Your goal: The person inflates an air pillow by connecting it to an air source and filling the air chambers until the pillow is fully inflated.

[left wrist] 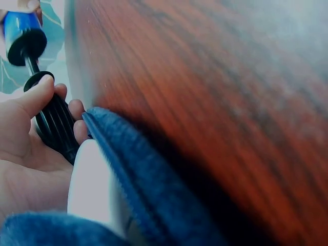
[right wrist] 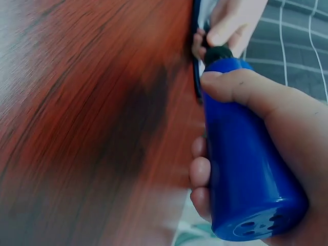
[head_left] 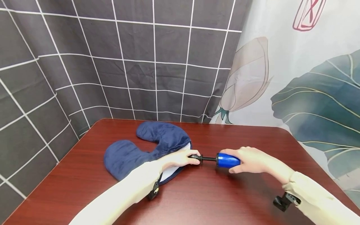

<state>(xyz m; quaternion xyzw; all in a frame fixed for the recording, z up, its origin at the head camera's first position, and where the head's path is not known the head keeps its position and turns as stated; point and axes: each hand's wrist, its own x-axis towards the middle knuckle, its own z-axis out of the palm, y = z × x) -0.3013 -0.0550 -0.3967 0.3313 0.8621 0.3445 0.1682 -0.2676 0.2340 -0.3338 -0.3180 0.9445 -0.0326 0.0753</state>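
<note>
A hand pump with a blue body [head_left: 228, 160] and a black rod lies stretched between both hands. Around the blue body curls my right hand [head_left: 251, 160], thumb near its black end in the right wrist view. My left hand [head_left: 180, 158] grips the pump's black ribbed end [left wrist: 54, 120]. That end points toward the white inside of a navy U-shaped neck pillow [head_left: 166, 134], whose zip edge [left wrist: 115, 174] stands open beside the left fingers. The tip of the black end is hidden at the white part. A short length of rod shows between the two pump parts.
The pillow lies on a reddish-brown wooden table [head_left: 197, 203], left of centre. Behind the table hangs a dark grid-patterned curtain [head_left: 135, 75]; a pale curtain with flower prints [head_left: 253, 103] hangs at the right. Each wrist carries a small black camera [head_left: 284, 201].
</note>
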